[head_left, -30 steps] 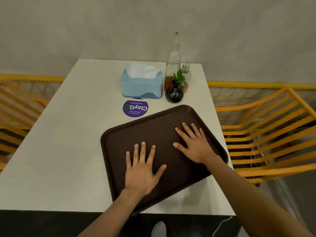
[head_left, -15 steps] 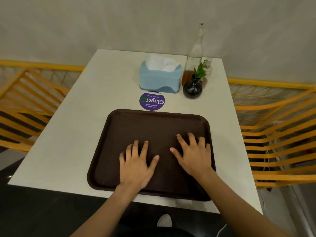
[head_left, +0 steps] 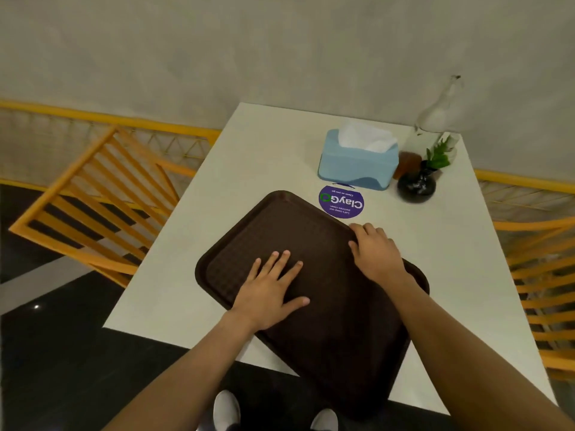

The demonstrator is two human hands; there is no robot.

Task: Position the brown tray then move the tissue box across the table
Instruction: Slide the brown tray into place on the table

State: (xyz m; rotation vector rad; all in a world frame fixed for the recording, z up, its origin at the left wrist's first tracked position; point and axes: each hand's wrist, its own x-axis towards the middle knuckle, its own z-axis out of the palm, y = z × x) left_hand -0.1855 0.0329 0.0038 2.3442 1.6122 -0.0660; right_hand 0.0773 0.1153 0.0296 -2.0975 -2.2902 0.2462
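The brown tray (head_left: pixel 336 337) lies skewed on the white table (head_left: pixel 267 157), its near corner hanging over the front edge. My left hand (head_left: pixel 270 290) presses flat on the tray's floor, fingers spread. My right hand (head_left: pixel 376 253) rests on the tray's far right rim, fingers curled over the edge. The light blue tissue box (head_left: pixel 357 163) with white tissue sticking out stands at the far side of the table, beyond the tray and apart from both hands.
A purple round sticker (head_left: pixel 341 201) lies between tray and box. A dark round vase with a green sprig (head_left: pixel 417 185) and a clear glass bottle (head_left: pixel 435 119) stand right of the box. Orange slatted chairs (head_left: pixel 93 200) flank the table.
The tray has turned clockwise from square to skewed, and its near corner now overhangs the table. My right hand moved from the tray's floor to its far rim. The view shifted left.
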